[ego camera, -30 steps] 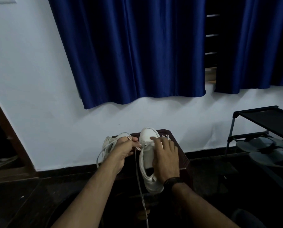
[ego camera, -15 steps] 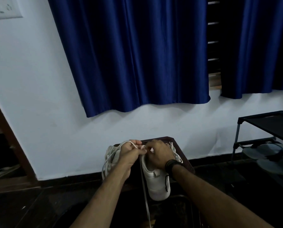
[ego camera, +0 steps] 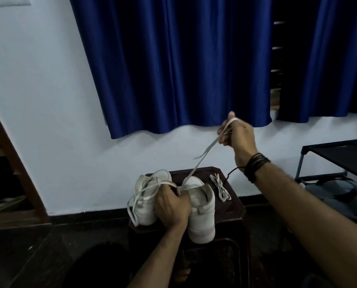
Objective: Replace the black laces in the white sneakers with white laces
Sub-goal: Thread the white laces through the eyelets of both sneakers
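**Head view: white lace being drawn up and away from the right sneaker**

Head camera is looking down at two white sneakers sitting heel-toward-us on the dark desk point(ego camera: 233, 206), and we are pulling. Our right hand point(ego camera: 239, 135) is raised well above the desk, its grip curled round the white lace point(ego camera: 204, 151), which is wrapping over the fingers and running taut down to the right sneaker point(ego camera: 201, 210). Our left hand point(ego camera: 172, 206) is sitting between the two shoes, fingers curled and pinching the lace where it is meeting the shoe's throat. The left sneaker point(ego camera: 147, 202) is carrying loose white lace looping over its side. A spare white lace point(ego camera: 220, 187) is lying on the desk just beside the right sneaker. We are seeing no black lace in either shoe, so the swap is looking well along.

What could go wrong: the right sneaker's heel is overhanging the desk's near edge, so a hard tug could be tipping it off if the left hand is easing up. Pulling one end too far could also be leaving the two ends uneven, or dragging the short end out of its eyelet.
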{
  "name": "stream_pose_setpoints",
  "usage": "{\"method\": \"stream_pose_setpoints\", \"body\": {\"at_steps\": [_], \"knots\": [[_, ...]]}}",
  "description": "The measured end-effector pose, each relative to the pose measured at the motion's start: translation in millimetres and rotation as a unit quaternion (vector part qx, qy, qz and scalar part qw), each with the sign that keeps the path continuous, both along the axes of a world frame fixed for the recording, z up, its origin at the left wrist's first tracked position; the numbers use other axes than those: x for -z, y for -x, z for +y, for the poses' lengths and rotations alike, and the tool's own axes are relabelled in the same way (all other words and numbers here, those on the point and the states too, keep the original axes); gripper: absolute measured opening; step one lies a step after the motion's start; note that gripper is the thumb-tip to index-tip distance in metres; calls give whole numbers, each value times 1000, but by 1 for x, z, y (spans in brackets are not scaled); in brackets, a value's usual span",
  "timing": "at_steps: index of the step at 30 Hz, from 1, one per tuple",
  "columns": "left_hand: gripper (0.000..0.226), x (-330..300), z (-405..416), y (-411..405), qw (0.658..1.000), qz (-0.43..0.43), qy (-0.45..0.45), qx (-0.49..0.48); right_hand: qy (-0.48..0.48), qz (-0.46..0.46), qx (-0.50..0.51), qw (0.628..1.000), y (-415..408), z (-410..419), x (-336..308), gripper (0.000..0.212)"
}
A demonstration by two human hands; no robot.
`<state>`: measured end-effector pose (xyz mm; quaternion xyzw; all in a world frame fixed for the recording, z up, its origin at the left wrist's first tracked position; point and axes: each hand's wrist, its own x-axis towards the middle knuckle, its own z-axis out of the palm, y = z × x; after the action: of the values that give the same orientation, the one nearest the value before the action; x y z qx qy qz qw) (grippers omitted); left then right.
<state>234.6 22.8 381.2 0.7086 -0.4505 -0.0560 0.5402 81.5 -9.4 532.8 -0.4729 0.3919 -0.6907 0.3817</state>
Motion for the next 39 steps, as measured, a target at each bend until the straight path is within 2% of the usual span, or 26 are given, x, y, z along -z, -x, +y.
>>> {"method": "stream_pose_setpoints", "body": {"at_steps": [3, 7, 10, 12, 13, 15, 17, 18, 19, 21, 25, 28, 30, 32, 34, 35, 37, 39], "knots": [[27, -1, 3, 1, 999, -19, -30, -10, 30, -13, -15, 999, 15, 16, -18, 35], [36, -12, 10, 1, 999, -32, -40, -15, 25, 30, -68, 997, 24, 30, -24, 31], [63, -33, 20, 0, 995, 49, 16, -89, 15, 69, -109, 992, 25, 34, -24, 23], [67, -50, 26, 1, 984, 87, 112, -107, 7, 80, -137, 987, 22, 36, -24, 22], [63, -60, 28, 2, 982, 76, 154, -74, 4, 74, -160, 984, 19, 37, -24, 22], [50, -83, 25, 3, 978, 60, 182, 83, -4, 52, -222, 974, 11, 41, -25, 22], [24, -112, 20, 3, 944, 106, 126, 286, -11, 35, -281, 959, 6, 44, -27, 20], [21, -126, 19, 2, 918, 128, 79, 367, -11, 25, -303, 953, 6, 46, -28, 18], [34, -137, 19, 0, 899, 131, 39, 417, -9, 11, -320, 947, 6, 48, -29, 18], [48, -145, 19, -6, 889, 122, 2, 441, -12, -21, -332, 943, 12, 49, -29, 19], [31, -135, 23, -19, 917, 130, 19, 376, -65, -63, -328, 940, 29, 53, -18, 26], [31, -123, 22, -28, 937, 128, 28, 323, -158, -95, -345, 920, 35, 55, -6, 27], [31, -119, 19, -34, 948, 135, 40, 286, -210, -78, -361, 905, 36, 56, 1, 36], [30, -121, 17, -40, 957, 138, 49, 249, -235, 46, -354, 904, 38, 55, 9, 42], [27, -127, 17, -46, 970, 133, 55, 198, -238, 224, -341, 881, 41, 55, 19, 37], [24, -130, 17, -50, 975, 135, 57, 165, -233, 276, -340, 868, 43, 54, 24, 34], [22, -132, 14, -62, 981, 152, 63, 106, -222, 300, -338, 864, 51, 54, 32, 31], [23, -128, 12, -73, 981, 175, 55, 57, -212, 290, -314, 879, 60, 54, 34, 29]]}}
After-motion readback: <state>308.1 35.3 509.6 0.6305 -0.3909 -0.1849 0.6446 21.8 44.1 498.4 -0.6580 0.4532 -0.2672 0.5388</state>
